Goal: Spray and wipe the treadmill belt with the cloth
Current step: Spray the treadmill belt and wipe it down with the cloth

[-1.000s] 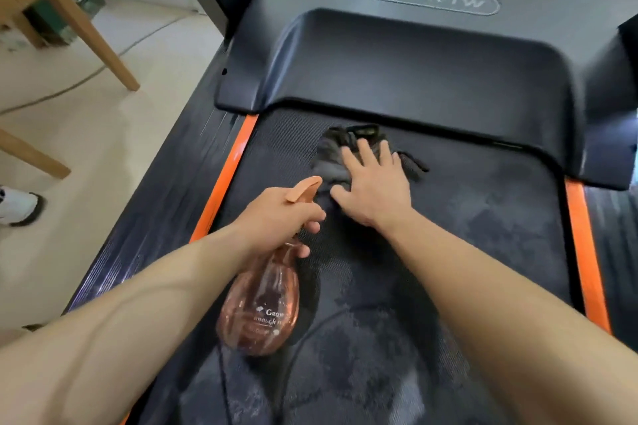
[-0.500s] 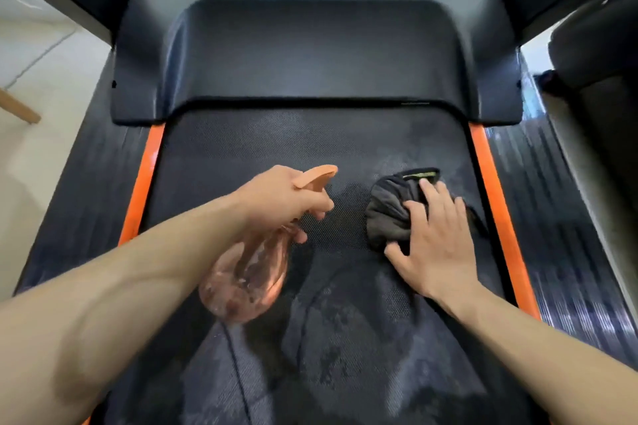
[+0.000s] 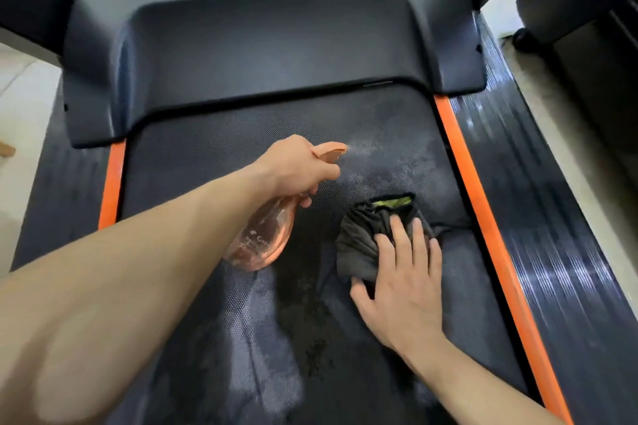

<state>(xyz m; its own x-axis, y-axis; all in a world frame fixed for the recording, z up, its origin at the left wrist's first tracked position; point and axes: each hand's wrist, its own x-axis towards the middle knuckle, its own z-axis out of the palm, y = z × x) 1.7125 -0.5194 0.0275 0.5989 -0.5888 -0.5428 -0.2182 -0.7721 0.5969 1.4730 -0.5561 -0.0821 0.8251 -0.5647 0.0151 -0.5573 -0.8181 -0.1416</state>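
Note:
The black treadmill belt (image 3: pixel 214 162) fills the middle of the view, with wet patches on it. My left hand (image 3: pixel 297 166) grips a pink translucent spray bottle (image 3: pixel 264 238) by its orange trigger head, nozzle pointing right; a fine mist hangs off the nozzle over the belt. A bunched dark grey cloth (image 3: pixel 366 235) with a green edge lies on the belt's right half. My right hand (image 3: pixel 400 283) rests flat on the cloth's near side, fingers spread and straight.
The grey motor cover (image 3: pixel 269 45) with a logo plate spans the belt's far end. Orange strips (image 3: pixel 483 203) and ribbed side rails (image 3: pixel 552 217) flank the belt. Dark furniture (image 3: pixel 593 28) stands on the floor at the right; light floor shows at the left.
The cloth and my right hand slid from the belt's centre to its right side. The bottle's nozzle turned right and now gives off mist. The view shifted right.

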